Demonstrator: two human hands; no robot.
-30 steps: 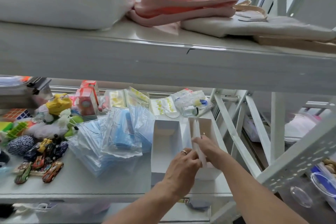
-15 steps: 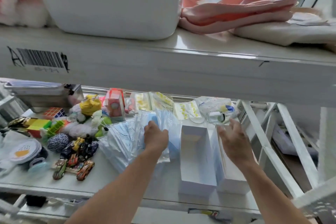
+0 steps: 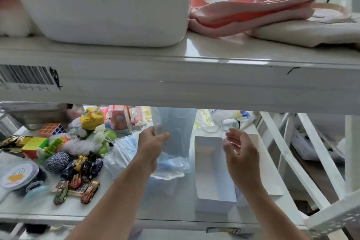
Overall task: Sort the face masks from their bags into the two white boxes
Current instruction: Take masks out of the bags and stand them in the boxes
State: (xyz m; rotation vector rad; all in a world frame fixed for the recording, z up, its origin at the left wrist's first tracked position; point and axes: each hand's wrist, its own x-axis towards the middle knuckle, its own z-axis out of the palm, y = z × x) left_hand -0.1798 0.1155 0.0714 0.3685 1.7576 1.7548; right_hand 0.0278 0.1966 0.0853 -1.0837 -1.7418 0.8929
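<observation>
shelf cluttered | left hand fingers clamp mask bag | right hand fingers apart

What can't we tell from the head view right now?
- Top of the mask bag in the left hand: cut off by the upper shelf.
- Second white box: mostly behind the right hand.
- Mask count in the bag: blurred.
- Near white box: contents unclear.
</observation>
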